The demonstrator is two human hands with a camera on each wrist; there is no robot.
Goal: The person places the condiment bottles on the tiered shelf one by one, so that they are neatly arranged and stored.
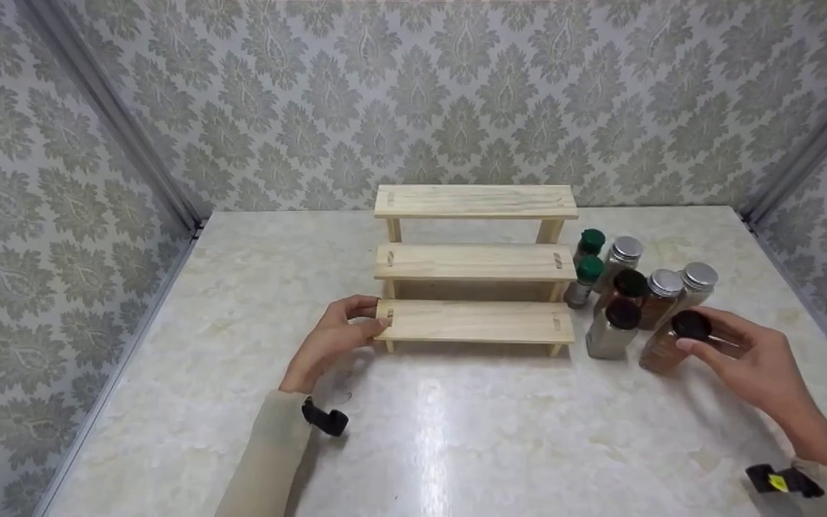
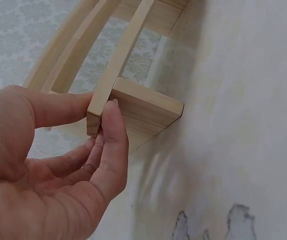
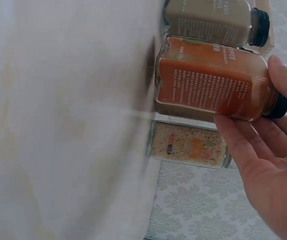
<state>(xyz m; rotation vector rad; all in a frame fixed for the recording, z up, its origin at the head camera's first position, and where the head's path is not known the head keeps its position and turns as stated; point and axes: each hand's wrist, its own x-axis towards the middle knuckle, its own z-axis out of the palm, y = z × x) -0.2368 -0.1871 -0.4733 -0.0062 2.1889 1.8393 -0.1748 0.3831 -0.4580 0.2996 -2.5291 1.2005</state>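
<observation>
A three-step wooden rack [image 1: 474, 322] stands on the table. My left hand [image 1: 338, 334] pinches the left end of its lowest shelf; in the left wrist view, the shelf board [image 2: 114, 65] sits between thumb and fingers. On the right, my right hand [image 1: 758, 359] holds a spice jar [image 1: 663, 349] with orange-brown contents and a black lid, gripped near its top. The right wrist view shows that jar's printed label [image 3: 203, 82]; whether its base touches the table I cannot tell. Close beside it is a grey-brown spice jar [image 1: 609, 341], also black-lidded.
Behind the held jar are silver-lidded jars [image 1: 698, 278], another black-lidded jar [image 1: 629, 286] and two green-capped bottles [image 1: 589, 269], close to the rack's right side. Patterned walls [image 1: 456, 86] enclose the pale marbled table [image 1: 277, 251] at the back and sides.
</observation>
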